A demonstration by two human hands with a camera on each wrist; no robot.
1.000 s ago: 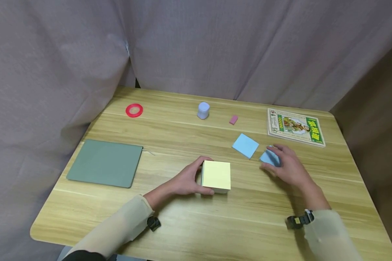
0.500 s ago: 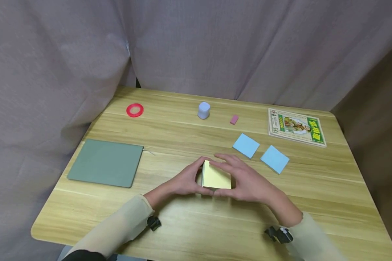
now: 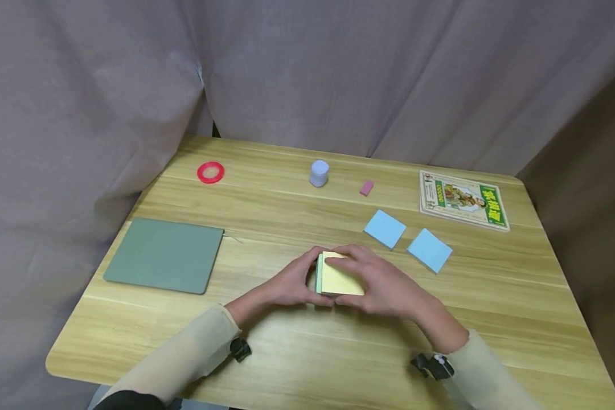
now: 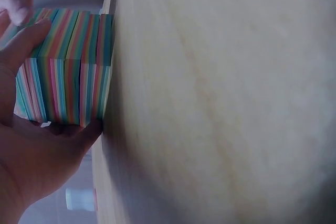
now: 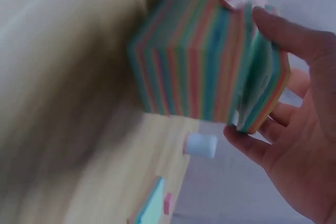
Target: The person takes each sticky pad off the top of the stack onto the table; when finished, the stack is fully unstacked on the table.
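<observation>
A cube of sticky notes [image 3: 340, 280] with a yellow top and striped, many-coloured sides [image 4: 68, 72] stands on the wooden table [image 3: 338, 353] near its middle. My left hand [image 3: 299, 280] grips the cube's left side, thumb toward me and fingers on the far edge. My right hand [image 3: 376, 283] lies over the cube's right side. In the right wrist view its thumb and fingers [image 5: 273, 30] curl round a wad of top sheets, bent a little away from the rest of the cube [image 5: 191, 61]. Two loose blue notes [image 3: 384, 229] [image 3: 429, 249] lie flat to the right.
At the left lies a green pad [image 3: 165, 255]. Along the back are a red tape ring [image 3: 210, 172], a small pale cylinder [image 3: 319, 173], a pink eraser [image 3: 366, 188] and a booklet [image 3: 463, 199]. Grey curtains hang behind the table.
My right hand let go of the second blue note at the right, came left to the cube and now holds its top sheets. The left hand has stayed on the cube.
</observation>
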